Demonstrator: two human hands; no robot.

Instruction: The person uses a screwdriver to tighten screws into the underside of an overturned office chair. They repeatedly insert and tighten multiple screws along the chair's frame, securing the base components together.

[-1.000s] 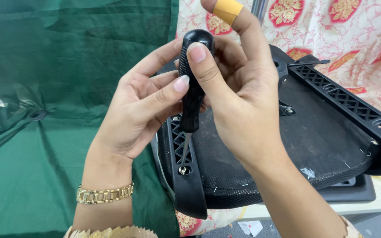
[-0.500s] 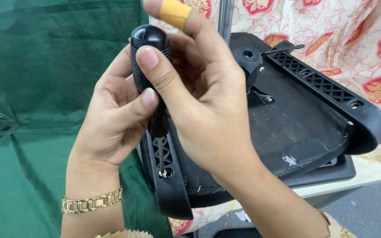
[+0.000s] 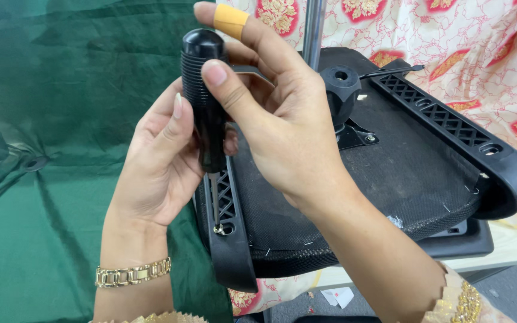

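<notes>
Both hands, left hand (image 3: 163, 161) and right hand (image 3: 282, 143), are gripping the black screwdriver (image 3: 204, 96); its tip is seating in a frame screw (image 3: 218, 228) and, if tilting, risks slipping out.

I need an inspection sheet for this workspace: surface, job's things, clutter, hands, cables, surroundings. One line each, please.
Surface: green cloth on the left, wrinkled.
Job's things: black ribbed-handle screwdriver, upright, tip at a screw in the black plastic chair seat frame; black mesh seat underside faces up.
Clutter: white paper scrap below the seat.
Hands: left hand and right hand both in a grip on the screwdriver.
Cables: nothing seen.
Surroundings: floral red and white fabric behind; metal pole.
</notes>
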